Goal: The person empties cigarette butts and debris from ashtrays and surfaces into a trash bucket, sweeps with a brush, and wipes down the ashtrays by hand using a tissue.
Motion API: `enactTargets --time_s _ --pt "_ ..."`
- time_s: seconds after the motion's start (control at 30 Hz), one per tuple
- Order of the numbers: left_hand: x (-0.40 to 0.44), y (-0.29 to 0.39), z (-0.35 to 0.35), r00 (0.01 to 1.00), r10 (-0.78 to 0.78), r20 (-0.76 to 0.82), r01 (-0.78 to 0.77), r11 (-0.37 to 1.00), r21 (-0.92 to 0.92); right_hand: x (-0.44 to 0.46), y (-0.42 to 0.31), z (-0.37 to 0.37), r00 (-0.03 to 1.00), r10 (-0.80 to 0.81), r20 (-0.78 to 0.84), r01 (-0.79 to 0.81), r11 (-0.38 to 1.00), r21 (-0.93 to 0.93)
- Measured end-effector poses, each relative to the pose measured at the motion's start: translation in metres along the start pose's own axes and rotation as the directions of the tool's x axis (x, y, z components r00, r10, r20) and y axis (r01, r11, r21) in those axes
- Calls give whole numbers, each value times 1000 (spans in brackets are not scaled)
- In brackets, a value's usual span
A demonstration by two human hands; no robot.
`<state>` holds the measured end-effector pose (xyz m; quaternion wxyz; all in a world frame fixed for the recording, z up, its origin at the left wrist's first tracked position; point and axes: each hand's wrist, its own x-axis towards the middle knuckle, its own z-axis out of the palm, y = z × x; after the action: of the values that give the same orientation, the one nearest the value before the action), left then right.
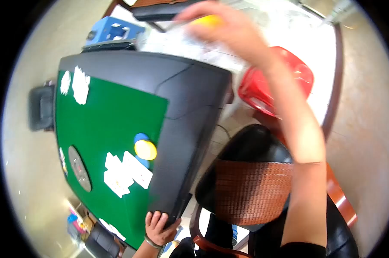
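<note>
My right hand [211, 26] is raised at the top, out past the table's corner and blurred by motion. Its fingers are closed around a yellow object [208, 20], whose exact shape is smeared. Down at the near edge, my left hand [159, 227], with a bracelet at the wrist, grips the dark rim of the table [177, 172]. On the green cloth [104, 116] lies a yellow round piece [146, 150], with a blue round piece [140, 137] beside it and another blue piece [142, 162] partly covered. White playing cards [118, 176] lie spread close by.
A red stool [304, 73] stands below my right arm. Near me is a black chair with a brown woven cover [250, 191]. More white cards [80, 85] and an oval grey panel [79, 168] are on the cloth. A blue plastic stool [112, 30] is past the far corner.
</note>
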<state>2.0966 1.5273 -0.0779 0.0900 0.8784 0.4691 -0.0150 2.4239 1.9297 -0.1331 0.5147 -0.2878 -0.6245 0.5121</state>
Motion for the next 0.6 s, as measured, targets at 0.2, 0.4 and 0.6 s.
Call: enactTargets --time_s 0.2,0.4,0.6 --pt "6 0 -2 1000 16 -18 -16 1000 -3 -9 -19 31 937 -343 -66 284 857 -431" --pt "6 0 -3 1000 -7 -14 7 1000 -8 -138 93 -155 798 373 -474 -404 -253 -879" --pt "6 -1 -3 1000 -1 -7 1 1000 1 -210 153 -208 532 706 -467 -282 -372 -884"
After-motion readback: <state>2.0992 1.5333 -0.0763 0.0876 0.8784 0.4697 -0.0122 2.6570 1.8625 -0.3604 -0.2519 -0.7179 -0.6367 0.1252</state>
